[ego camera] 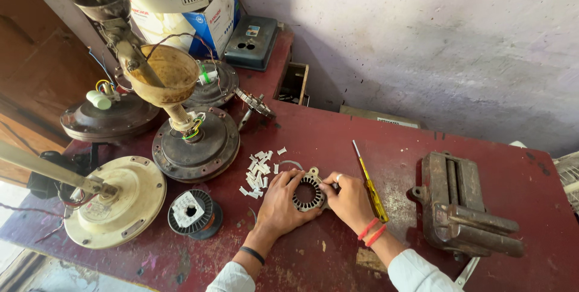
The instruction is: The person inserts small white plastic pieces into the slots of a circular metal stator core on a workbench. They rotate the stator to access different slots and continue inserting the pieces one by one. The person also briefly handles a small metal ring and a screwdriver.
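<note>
Both hands, left (282,203) and right (348,198), are closed on the unwound slotted ring (308,193), paper slips (258,174) laid ready beside

A worn dark-red workbench (422,147) stands against a rough, pale lilac plastered wall (434,32), daylight falling across both, with brown wooden panelling (27,75) to the bench's left and pale floor (54,277) below its near-left corner.
</note>
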